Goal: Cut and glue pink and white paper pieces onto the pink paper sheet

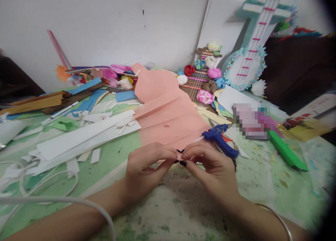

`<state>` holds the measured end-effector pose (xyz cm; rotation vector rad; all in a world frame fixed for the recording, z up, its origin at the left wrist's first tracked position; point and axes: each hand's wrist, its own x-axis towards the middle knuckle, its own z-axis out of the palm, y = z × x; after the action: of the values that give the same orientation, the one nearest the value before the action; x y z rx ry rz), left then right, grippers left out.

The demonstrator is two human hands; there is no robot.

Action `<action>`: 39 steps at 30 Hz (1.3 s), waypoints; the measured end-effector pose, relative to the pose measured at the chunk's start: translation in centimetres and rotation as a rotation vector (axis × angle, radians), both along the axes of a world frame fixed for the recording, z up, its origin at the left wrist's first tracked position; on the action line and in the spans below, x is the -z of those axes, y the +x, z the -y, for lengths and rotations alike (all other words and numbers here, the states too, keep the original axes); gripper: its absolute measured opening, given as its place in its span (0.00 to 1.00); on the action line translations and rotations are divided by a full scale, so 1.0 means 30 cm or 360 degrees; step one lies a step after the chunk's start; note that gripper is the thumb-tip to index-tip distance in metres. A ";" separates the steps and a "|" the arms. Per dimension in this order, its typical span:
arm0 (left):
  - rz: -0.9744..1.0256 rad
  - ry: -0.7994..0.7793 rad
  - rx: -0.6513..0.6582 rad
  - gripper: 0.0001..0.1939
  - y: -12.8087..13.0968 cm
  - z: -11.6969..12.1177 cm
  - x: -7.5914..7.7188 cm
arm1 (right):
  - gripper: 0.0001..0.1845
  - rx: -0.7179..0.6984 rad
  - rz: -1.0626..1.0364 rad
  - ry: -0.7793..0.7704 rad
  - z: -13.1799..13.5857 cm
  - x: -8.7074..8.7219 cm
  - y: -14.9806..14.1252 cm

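My left hand (149, 162) and my right hand (212, 165) meet at the front edge of a peach paper sheet (168, 111). Both hands are closed in a pinch, thumb against forefinger. A tiny pale pink and white piece of paper (180, 157) sits between the fingertips, mostly covered by them. Just beyond my right hand lies a blue hot glue gun (222, 139), its white nozzle pointing left. White paper strips (86, 139) are heaped to the left of my left hand.
A white cord (70, 200) crosses my left forearm. Paper flowers (206, 96) and a turquoise guitar-shaped craft (245, 67) stand against the wall. To the right are a green folded strip (287, 151) and a clear plastic container (312, 118). Coloured paper (55, 101) lies at the back left.
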<state>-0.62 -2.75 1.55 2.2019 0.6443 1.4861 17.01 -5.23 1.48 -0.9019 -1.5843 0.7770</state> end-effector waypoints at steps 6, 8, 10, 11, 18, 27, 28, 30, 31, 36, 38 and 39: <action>-0.0161 0.0077 -0.0125 0.09 -0.001 -0.010 0.008 | 0.08 0.0051 0.0057 -0.0079 -0.013 0.010 0.000; -0.0194 0.0114 -0.0147 0.08 0.001 -0.008 0.009 | 0.07 0.0059 0.0030 -0.0143 -0.014 0.014 0.002; -0.0199 0.0120 -0.0190 0.08 0.004 -0.004 0.010 | 0.06 0.0048 -0.0027 -0.0212 -0.013 0.016 0.003; -0.0189 0.0108 -0.0228 0.08 0.005 -0.001 0.010 | 0.05 0.0045 -0.0054 -0.0237 -0.011 0.016 0.003; -0.0186 0.0117 -0.0186 0.07 0.000 -0.003 0.012 | 0.06 0.0015 -0.0071 -0.0168 -0.007 0.006 0.000; -0.0153 0.0109 -0.0047 0.09 -0.003 -0.010 0.014 | 0.07 0.0036 0.0014 -0.0073 -0.011 0.015 0.005; -0.0154 0.0108 -0.0041 0.09 -0.003 -0.011 0.015 | 0.07 0.0036 0.0016 -0.0070 -0.012 0.015 0.005; -0.0162 0.0109 -0.0027 0.10 -0.003 -0.013 0.016 | 0.07 0.0035 0.0019 -0.0056 -0.015 0.014 0.004; -0.0168 0.0114 -0.0016 0.10 -0.003 -0.014 0.016 | 0.08 0.0036 0.0023 -0.0049 -0.015 0.014 0.004; -0.0173 0.0143 0.0022 0.10 -0.008 -0.016 0.013 | 0.07 0.0034 0.0061 -0.0038 -0.011 0.015 0.006; -0.0178 0.0150 0.0017 0.10 -0.008 -0.015 0.010 | 0.07 0.0037 0.0059 -0.0035 -0.010 0.015 0.007; -0.0185 0.0148 0.0011 0.10 -0.008 -0.014 0.009 | 0.07 0.0038 0.0053 -0.0037 -0.010 0.014 0.007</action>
<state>-0.85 -2.32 1.28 2.3730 0.6149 1.4198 17.23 -4.93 1.05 -0.9534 -1.5938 0.7687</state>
